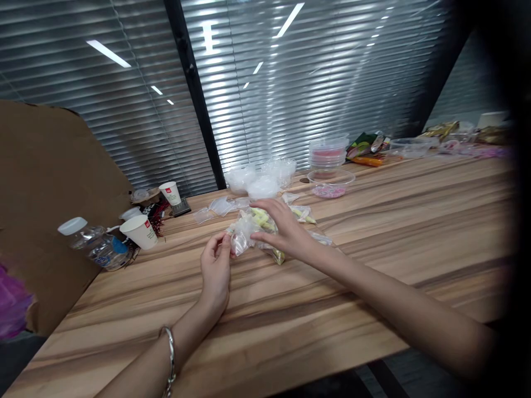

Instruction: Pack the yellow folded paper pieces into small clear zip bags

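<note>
Left hand (215,271): pinches the plastic bag (249,232) corner at its 1 o'clock.
Right hand (282,229): fingers spread, resting atop it.
Paper cups (141,231): two, at 9 o'clock on worktop (373,232).

Ceiling strip lights glare as streaks on the blinds (290,83), the wooden tabletop (373,232) is evenly lit, edges blur, and the right side darkens.

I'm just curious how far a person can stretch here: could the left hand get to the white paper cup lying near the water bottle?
Probably yes. The left hand is pinching the plastic bag, and only bare table lies between it and the paper cup.
</note>
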Demonstrator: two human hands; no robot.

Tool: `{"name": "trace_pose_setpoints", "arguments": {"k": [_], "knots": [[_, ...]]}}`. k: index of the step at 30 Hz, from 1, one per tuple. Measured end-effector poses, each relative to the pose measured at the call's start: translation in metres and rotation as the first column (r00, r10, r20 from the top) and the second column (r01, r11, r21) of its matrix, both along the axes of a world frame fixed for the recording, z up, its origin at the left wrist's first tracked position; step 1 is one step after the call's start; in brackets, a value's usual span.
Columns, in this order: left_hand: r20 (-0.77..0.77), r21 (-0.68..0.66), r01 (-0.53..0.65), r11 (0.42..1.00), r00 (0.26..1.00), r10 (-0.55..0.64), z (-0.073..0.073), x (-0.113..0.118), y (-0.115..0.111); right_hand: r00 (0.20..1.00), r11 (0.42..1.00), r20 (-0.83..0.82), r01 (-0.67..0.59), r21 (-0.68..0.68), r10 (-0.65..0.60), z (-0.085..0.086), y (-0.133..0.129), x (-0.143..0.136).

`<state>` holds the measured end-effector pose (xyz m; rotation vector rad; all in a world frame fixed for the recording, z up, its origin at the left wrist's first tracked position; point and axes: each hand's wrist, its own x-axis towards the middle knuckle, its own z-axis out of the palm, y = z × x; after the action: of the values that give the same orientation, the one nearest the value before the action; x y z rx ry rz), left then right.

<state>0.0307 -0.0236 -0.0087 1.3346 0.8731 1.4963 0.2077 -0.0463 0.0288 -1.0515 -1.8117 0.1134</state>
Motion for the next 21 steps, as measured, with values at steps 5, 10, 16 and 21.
{"name": "trace_pose_setpoints", "arguments": {"k": [5,10,16,21], "knots": [[-0.039,-0.011,0.073,0.997,0.997,-0.073,0.003,0.002,-0.004,0.948,0.993,0.296,-0.112,-0.024,0.114,-0.005,-0.006,-0.007],[-0.073,-0.024,0.141,0.990,0.987,-0.142,0.001,0.003,-0.006,0.926,0.984,0.333,-0.174,-0.035,0.176,-0.013,-0.002,-0.004],[-0.078,-0.011,0.185,0.983,0.980,-0.186,0.004,0.006,-0.009,0.923,0.988,0.354,-0.156,-0.005,0.148,-0.011,-0.004,-0.006],[-0.074,0.031,0.099,0.995,0.993,-0.097,0.006,0.005,-0.010,0.953,0.992,0.287,-0.116,0.045,0.098,-0.009,-0.003,-0.003]]}}
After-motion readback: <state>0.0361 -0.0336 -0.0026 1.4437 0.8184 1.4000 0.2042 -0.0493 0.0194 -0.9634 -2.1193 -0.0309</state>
